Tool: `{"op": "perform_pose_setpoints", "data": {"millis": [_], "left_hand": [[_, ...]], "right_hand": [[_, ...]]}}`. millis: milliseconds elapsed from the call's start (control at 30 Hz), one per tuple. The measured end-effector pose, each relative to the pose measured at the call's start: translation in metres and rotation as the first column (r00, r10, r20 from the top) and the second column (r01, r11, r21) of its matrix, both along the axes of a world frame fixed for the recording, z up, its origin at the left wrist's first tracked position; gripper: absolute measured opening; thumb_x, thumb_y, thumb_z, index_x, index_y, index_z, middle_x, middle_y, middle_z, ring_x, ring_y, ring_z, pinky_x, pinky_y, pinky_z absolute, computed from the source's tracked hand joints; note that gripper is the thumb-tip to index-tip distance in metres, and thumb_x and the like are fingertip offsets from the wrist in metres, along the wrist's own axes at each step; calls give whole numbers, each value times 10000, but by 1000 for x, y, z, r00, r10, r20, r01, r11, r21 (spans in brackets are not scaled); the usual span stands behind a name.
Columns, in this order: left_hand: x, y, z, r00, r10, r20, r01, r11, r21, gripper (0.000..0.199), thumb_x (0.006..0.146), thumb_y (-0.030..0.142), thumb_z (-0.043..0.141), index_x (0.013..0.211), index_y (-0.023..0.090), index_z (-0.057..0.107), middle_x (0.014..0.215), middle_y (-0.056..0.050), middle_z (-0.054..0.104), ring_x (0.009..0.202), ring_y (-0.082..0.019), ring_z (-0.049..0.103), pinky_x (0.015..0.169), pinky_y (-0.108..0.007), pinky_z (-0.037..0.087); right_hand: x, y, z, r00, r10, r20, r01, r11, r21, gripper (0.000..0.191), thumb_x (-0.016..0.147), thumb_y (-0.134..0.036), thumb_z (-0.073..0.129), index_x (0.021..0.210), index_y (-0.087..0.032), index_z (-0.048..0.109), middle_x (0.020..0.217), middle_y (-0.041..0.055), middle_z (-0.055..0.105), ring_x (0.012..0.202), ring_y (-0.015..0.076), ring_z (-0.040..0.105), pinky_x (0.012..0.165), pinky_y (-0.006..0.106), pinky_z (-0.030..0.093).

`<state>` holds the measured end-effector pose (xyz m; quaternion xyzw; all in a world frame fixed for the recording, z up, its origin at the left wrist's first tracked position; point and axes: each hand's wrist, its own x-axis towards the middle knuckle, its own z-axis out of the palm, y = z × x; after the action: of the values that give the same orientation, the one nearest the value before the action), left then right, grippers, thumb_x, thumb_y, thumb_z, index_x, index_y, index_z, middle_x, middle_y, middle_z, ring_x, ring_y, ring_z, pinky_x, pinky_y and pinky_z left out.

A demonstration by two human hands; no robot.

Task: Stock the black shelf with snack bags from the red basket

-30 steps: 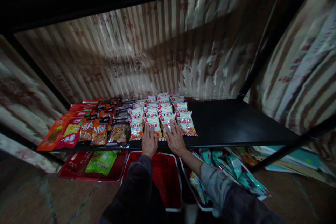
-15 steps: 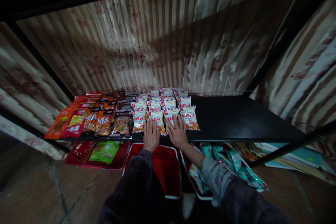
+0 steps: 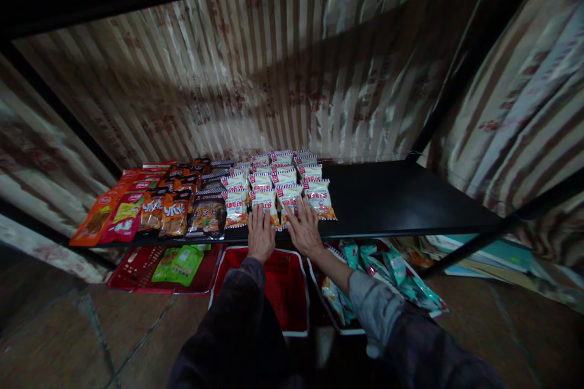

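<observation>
Several white snack bags (image 3: 317, 194) with red lettering and striped edges stand in rows on a black shelf (image 3: 378, 197). My left hand (image 3: 261, 237) lies with its fingers stretched out against the lower front of one front-row bag (image 3: 264, 199). Flat on the bag to the right of it (image 3: 288, 194), my right hand (image 3: 303, 230) has its fingers outstretched. Neither hand grips anything. To the left of the white bags is a row of dark brown snack bags (image 3: 205, 213), then orange-and-black bags (image 3: 176, 211).
Farther left on the shelf lie pink bags (image 3: 122, 216) and orange bags (image 3: 93, 219). Below stand a red basket (image 3: 306, 292), a left basket (image 3: 123, 273) with a green bag (image 3: 182, 264), and a right basket holding teal bags (image 3: 401, 270). A striped sheet (image 3: 255, 85) hangs behind.
The view has shifted slightly, so the shelf and bags sit a little farther left. Both hands remain on the front-row white bags, fingers still stretched out.
</observation>
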<state>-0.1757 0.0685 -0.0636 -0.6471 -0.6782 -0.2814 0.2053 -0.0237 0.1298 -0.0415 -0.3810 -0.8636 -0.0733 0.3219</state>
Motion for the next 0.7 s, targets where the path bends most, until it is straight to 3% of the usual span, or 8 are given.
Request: {"op": "perform_pose_setpoints", "data": {"millis": [433, 700], "left_hand": [[6, 7, 1, 1000, 21, 4, -21, 1000, 2, 477, 892, 196, 366, 1355, 80, 368, 1487, -190, 272, 1416, -271, 67, 1108, -509, 254], [10, 2, 4, 998, 27, 49, -28, 999, 23, 495, 894, 196, 356, 1375, 81, 340, 1499, -195, 234, 1417, -274, 30, 1100, -512, 258]], "right_hand": [[13, -2, -4, 998, 50, -45, -52, 998, -47, 471, 918, -239, 362, 1387, -199, 383, 1549, 101, 113, 1408, 295, 110, 1070, 512, 249], [33, 1, -9, 997, -41, -66, 33, 993, -110, 475, 916, -249, 359, 1389, -208, 382, 1554, 86, 96, 1408, 299, 113, 1061, 508, 270]]}}
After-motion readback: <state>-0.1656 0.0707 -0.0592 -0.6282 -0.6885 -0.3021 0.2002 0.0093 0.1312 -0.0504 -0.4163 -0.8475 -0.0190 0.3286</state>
